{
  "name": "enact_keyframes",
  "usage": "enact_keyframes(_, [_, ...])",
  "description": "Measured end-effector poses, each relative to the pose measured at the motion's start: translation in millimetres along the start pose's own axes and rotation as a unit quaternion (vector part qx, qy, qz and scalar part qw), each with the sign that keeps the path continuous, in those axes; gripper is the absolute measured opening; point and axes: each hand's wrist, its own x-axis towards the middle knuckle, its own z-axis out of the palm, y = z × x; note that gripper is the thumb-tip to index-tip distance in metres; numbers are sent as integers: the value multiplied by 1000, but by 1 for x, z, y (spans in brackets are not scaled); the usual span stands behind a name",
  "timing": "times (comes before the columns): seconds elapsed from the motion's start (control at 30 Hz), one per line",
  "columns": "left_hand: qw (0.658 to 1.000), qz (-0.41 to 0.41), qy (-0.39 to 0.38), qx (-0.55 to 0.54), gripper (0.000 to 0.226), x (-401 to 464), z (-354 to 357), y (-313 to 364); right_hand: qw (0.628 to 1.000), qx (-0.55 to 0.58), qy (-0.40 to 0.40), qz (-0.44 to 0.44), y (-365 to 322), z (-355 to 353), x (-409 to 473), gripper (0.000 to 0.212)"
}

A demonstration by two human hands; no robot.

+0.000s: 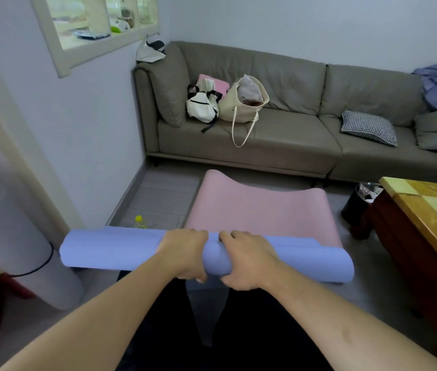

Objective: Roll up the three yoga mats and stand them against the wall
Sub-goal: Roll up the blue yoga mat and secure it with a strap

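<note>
A blue yoga mat [110, 250], rolled into a long tube, is held level in front of me above the floor. My left hand [185, 253] and my right hand [246, 261] grip it side by side at its middle. A pink yoga mat [260, 212] lies unrolled on the floor beyond it, its far end curled up near the sofa. A grey rolled mat [5, 236] stands upright at the left by the door frame, with a black strap around it.
A grey sofa [292, 135] with bags and cushions lines the far wall. A wooden table [426, 223] stands at the right, a black bin [359, 202] beside it. A yellow-capped bottle [139, 222] sits on the floor near the left wall.
</note>
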Motion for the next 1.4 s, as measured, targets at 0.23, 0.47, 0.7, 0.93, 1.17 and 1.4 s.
enact_keyframes(0.23, [996, -18, 71, 53, 64, -2, 16, 12, 998, -32, 37, 36, -10, 11, -6, 60])
enact_keyframes(0.47, [992, -54, 106, 42, 50, -1, 20, 15, 999, 15, 38, 31, -7, 3, 1, 52])
enact_keyframes(0.7, [997, -47, 50, 23, 60, 7, 5, 11, 994, -62, 88, 29, -12, 32, -5, 74])
enact_keyframes(0.93, [980, -30, 174, 90, 62, -5, 42, 15, 998, -35, 41, 40, -11, 11, 4, 65])
enact_keyframes(1.17, [982, -33, 155, 100, 54, -10, 19, 14, 994, -46, 99, 30, -8, 15, 0, 60])
enact_keyframes(1.4, [995, -24, 72, 64, 60, -9, -2, 13, 1000, -12, 20, 18, -7, -17, -4, 53])
